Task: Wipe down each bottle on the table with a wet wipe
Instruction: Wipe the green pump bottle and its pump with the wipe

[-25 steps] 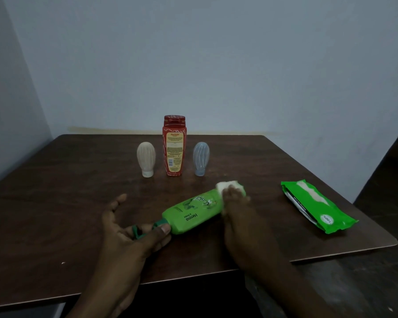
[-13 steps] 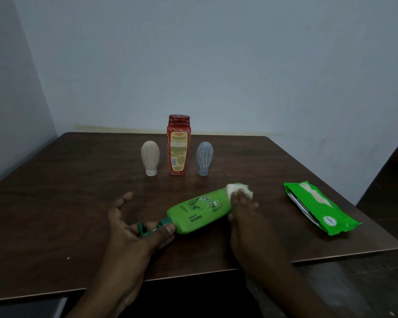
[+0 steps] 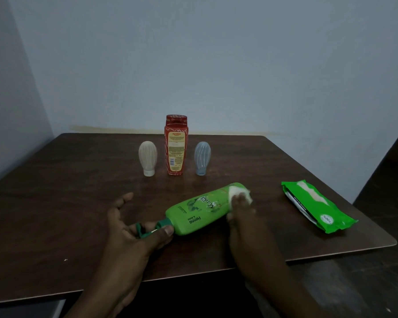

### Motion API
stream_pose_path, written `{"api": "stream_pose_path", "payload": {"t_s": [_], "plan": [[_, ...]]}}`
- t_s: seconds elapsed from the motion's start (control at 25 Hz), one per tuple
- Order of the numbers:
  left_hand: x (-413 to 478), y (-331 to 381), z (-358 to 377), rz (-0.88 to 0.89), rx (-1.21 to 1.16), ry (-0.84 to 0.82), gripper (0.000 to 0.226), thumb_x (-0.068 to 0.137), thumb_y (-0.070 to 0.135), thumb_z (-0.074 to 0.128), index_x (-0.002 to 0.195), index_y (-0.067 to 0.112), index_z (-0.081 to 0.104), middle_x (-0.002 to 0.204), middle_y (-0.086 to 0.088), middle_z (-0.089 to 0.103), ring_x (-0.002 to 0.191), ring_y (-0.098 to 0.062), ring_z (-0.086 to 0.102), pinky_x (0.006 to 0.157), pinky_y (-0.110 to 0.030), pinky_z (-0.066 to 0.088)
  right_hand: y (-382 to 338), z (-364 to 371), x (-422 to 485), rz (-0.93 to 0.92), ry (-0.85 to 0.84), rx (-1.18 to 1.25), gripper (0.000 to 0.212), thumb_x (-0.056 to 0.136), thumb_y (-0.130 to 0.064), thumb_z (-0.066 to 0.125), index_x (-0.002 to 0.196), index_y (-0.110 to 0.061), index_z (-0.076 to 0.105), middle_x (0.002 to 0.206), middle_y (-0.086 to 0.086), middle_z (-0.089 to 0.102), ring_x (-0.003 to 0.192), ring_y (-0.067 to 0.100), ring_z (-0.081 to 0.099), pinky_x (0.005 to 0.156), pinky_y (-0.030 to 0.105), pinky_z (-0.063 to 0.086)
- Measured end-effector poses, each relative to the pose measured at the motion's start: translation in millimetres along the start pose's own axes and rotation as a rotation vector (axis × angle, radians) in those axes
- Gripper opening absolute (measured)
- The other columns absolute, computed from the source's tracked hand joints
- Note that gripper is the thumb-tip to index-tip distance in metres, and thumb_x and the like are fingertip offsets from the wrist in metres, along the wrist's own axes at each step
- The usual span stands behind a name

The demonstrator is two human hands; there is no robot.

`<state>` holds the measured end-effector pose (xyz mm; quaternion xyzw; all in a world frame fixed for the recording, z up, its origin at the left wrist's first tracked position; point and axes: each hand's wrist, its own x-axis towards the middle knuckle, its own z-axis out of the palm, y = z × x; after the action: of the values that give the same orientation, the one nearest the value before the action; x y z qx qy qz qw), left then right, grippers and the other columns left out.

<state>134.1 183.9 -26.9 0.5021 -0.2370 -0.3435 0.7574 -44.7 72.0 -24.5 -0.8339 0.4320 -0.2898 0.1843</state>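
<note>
A green bottle lies on its side on the dark wooden table, its dark green cap toward me. My left hand pinches the cap end between thumb and fingers. My right hand presses a white wet wipe against the bottle's far end. Behind stand three upright bottles in a row: a cream ribbed bottle, a tall red bottle and a pale blue ribbed bottle.
A green pack of wet wipes lies flat at the right, near the table's right edge. The wall runs close behind the table. The near table edge crosses under my forearms.
My right hand with the wipe has slid along the far end of the green bottle. The left hand keeps its hold on the cap. The camera view has shifted slightly.
</note>
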Motion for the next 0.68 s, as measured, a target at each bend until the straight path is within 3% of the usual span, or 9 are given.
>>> {"api": "stream_pose_path", "payload": {"t_s": [0.08, 0.12, 0.24, 0.32, 0.36, 0.44, 0.52, 0.6, 0.68], "plan": [[1, -1, -1, 0.014, 0.020, 0.010, 0.096, 0.068, -0.021, 0.076, 0.129, 0.046, 0.044, 0.078, -0.020, 0.063, 0.080, -0.033, 0.065, 0.090, -0.055, 0.055, -18, 16, -29, -0.151, -0.082, -0.036, 0.057, 0.104, -0.033, 0.021, 0.155, -0.009, 0.013, 0.163, 0.007, 0.003, 0.151, 0.024, 0.014, 0.124, 0.033, 0.008], [1, -1, -1, 0.021, 0.030, 0.014, 0.096, 0.067, -0.020, 0.077, 0.129, 0.046, 0.044, 0.076, -0.018, 0.063, 0.079, -0.032, 0.065, 0.088, -0.054, 0.055, -14, 21, -31, -0.202, -0.067, -0.061, 0.057, 0.103, -0.030, 0.023, 0.155, -0.009, 0.012, 0.162, 0.004, 0.000, 0.152, 0.021, 0.009, 0.123, 0.030, 0.004], [1, -4, -1, 0.029, 0.036, 0.004, 0.097, 0.068, -0.020, 0.077, 0.130, 0.046, 0.043, 0.070, -0.011, 0.066, 0.076, -0.030, 0.065, 0.086, -0.052, 0.055, 17, 9, 5, -0.072, 0.028, -0.045, 0.053, 0.102, -0.020, 0.034, 0.153, -0.007, 0.027, 0.160, 0.009, 0.025, 0.149, 0.024, 0.024, 0.122, 0.032, 0.013], [1, -5, -2, 0.032, 0.035, 0.003, 0.097, 0.067, -0.020, 0.077, 0.131, 0.045, 0.044, 0.067, -0.007, 0.064, 0.076, -0.030, 0.064, 0.084, -0.049, 0.056, 26, -2, 19, -0.010, 0.080, -0.120, 0.051, 0.101, -0.013, 0.038, 0.151, -0.005, 0.030, 0.160, 0.012, 0.026, 0.149, 0.024, 0.022, 0.121, 0.031, 0.012], [1, -4, -1, 0.040, 0.039, 0.004, 0.098, 0.066, -0.020, 0.078, 0.131, 0.045, 0.044, 0.068, -0.007, 0.063, 0.076, -0.030, 0.063, 0.082, -0.047, 0.056, 21, 3, 15, -0.062, 0.090, -0.149, 0.052, 0.100, -0.011, 0.038, 0.151, -0.005, 0.030, 0.160, 0.012, 0.026, 0.149, 0.024, 0.023, 0.122, 0.034, 0.015], [2, -2, -2, 0.054, 0.054, 0.005, 0.101, 0.064, -0.020, 0.079, 0.133, 0.044, 0.044, 0.068, -0.006, 0.063, 0.073, -0.025, 0.064, 0.077, -0.042, 0.056, -12, 18, -14, -0.350, 0.021, -0.187, 0.056, 0.098, -0.014, 0.037, 0.152, -0.007, 0.026, 0.159, 0.008, 0.024, 0.148, 0.022, 0.023, 0.121, 0.041, 0.023], [1, -1, -1, 0.054, 0.057, 0.002, 0.101, 0.065, -0.021, 0.078, 0.135, 0.042, 0.043, 0.065, -0.001, 0.066, 0.069, -0.019, 0.068, 0.075, -0.041, 0.057, -23, 22, -27, -0.614, -0.116, -0.212, 0.056, 0.099, -0.020, 0.039, 0.153, -0.011, 0.027, 0.160, 0.004, 0.022, 0.149, 0.016, 0.018, 0.122, 0.038, 0.015], [0, -2, -2, 0.058, 0.085, 0.001, 0.099, 0.066, -0.019, 0.079, 0.133, 0.044, 0.043, 0.066, 0.000, 0.068, 0.069, -0.015, 0.069, 0.074, -0.039, 0.056, -10, 8, 1, -0.552, -0.164, -0.150, 0.056, 0.101, -0.020, 0.040, 0.154, -0.017, 0.025, 0.161, -0.005, 0.017, 0.150, 0.008, 0.014, 0.123, 0.030, 0.008], [0, -4, -3, 0.064, 0.108, 0.008, 0.097, 0.065, -0.017, 0.082, 0.127, 0.048, 0.046, 0.071, -0.002, 0.065, 0.071, -0.014, 0.068, 0.077, -0.040, 0.056, 21, -4, 35, -0.363, -0.030, -0.177, 0.054, 0.099, -0.022, 0.037, 0.152, -0.014, 0.031, 0.159, -0.001, 0.025, 0.149, 0.014, 0.023, 0.123, 0.031, 0.010]]}}
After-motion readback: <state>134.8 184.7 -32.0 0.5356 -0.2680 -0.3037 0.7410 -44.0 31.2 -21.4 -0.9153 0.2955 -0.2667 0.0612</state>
